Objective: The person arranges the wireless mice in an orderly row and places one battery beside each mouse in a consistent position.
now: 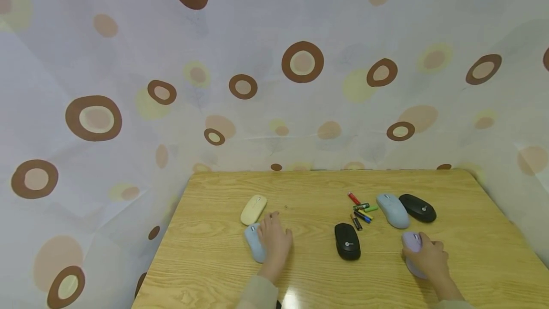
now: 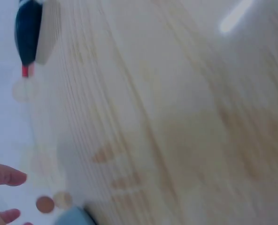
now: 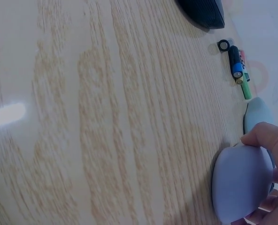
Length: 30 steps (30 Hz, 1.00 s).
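Note:
On the wooden table, my right hand (image 1: 429, 257) grips a lilac computer mouse (image 3: 242, 183), its thumb along one side and fingers along the other. My left hand (image 1: 275, 238) hovers over the right side of a light blue mouse (image 1: 254, 242), fingers loosely spread. In the left wrist view the fingers (image 2: 10, 176) show apart from that mouse, holding nothing. A cream mouse (image 1: 254, 209) lies just beyond the light blue one. Between the two hands lies a black mouse (image 1: 347, 241).
Past the right hand lie a second light blue mouse (image 1: 393, 210) and another black mouse (image 1: 418, 208), side by side. Several small batteries (image 1: 362, 216) in mixed colours form a loose cluster left of them. A dotted cloth wall (image 1: 266, 118) stands behind the table (image 1: 313, 280).

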Tool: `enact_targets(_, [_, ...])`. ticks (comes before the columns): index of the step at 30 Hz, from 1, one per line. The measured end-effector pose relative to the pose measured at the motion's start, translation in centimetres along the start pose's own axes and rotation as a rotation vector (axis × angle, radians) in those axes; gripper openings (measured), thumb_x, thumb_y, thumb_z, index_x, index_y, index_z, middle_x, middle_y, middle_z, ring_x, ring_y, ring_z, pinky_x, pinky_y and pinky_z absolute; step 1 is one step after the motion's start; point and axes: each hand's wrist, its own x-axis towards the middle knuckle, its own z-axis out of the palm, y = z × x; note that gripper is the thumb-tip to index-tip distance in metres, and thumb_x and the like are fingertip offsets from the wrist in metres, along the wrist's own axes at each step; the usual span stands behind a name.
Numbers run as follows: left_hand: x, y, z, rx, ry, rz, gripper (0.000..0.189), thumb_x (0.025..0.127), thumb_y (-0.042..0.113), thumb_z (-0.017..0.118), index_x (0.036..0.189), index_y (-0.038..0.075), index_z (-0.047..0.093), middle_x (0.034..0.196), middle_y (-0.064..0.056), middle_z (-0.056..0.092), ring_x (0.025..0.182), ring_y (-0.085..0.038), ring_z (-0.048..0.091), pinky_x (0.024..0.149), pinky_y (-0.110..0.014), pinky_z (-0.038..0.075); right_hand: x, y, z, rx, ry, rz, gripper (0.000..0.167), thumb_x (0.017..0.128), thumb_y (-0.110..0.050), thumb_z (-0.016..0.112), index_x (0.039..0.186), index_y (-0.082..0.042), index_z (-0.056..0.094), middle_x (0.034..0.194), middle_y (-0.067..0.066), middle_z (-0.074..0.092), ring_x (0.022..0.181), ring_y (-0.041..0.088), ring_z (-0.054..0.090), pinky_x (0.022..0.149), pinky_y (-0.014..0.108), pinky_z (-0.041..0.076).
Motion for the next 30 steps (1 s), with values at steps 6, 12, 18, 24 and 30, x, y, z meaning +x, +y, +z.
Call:
enact_targets(6, [-0.4, -3.6, -2.1, 0.033, -0.047, -0.14, 0.061, 0.069, 0.015, 0.075, 0.121, -0.002, 0.047, 0.117, -0.022, 0.045, 0.102, -0.036, 0.042, 0.084, -0.049, 0.039, -0.1, -0.1, 0.0, 0.006, -0.006, 0.001, 0.078, 0.082, -0.03, 0.058, 0.13, 0.017, 0.017, 0.112, 0.046, 0.019, 0.098, 0.062, 0.028, 0.074, 0.065, 0.039])
enact_targets(12, [-0.9, -5.1, -2.9, -0.075, -0.113, -0.26, 0.073, 0.067, 0.026, 0.078, 0.121, -0.007, 0.042, 0.106, -0.024, 0.041, 0.091, -0.036, 0.041, 0.074, -0.044, 0.04, 0.0, -0.2, -0.1, -0.004, -0.011, 0.002, 0.077, 0.082, -0.03, 0.056, 0.129, 0.017, 0.017, 0.111, 0.046, 0.018, 0.097, 0.063, 0.028, 0.074, 0.064, 0.039])
enact_targets(18, [-1.6, -5.1, -2.9, -0.16, -0.122, -0.292, 0.072, 0.068, 0.022, 0.077, 0.122, -0.007, 0.039, 0.098, -0.023, 0.04, 0.084, -0.034, 0.041, 0.067, -0.041, 0.038, 0.2, 0.2, 0.0, -0.003, -0.026, 0.004, 0.08, 0.083, -0.032, 0.056, 0.131, 0.016, 0.016, 0.112, 0.046, 0.017, 0.098, 0.062, 0.027, 0.073, 0.065, 0.039])
enact_targets(24, [-1.9, -5.2, -2.5, -0.193, -0.105, -0.293, 0.071, 0.068, 0.016, 0.076, 0.122, -0.008, 0.038, 0.101, -0.024, 0.038, 0.087, -0.035, 0.042, 0.065, -0.041, 0.042, 0.2, 0.2, 0.0, 0.007, -0.033, 0.016, 0.081, 0.082, -0.032, 0.056, 0.133, 0.015, 0.014, 0.115, 0.045, 0.016, 0.099, 0.06, 0.026, 0.074, 0.065, 0.038])
enact_targets(30, [-1.6, -5.2, -2.3, -0.183, -0.084, -0.249, 0.067, 0.067, 0.014, 0.077, 0.12, -0.007, 0.043, 0.099, -0.022, 0.042, 0.086, -0.033, 0.043, 0.066, -0.041, 0.043, -0.1, 0.1, -0.1, 0.002, -0.034, 0.009, 0.08, 0.083, -0.032, 0.056, 0.132, 0.016, 0.014, 0.114, 0.046, 0.016, 0.099, 0.062, 0.026, 0.074, 0.065, 0.038])
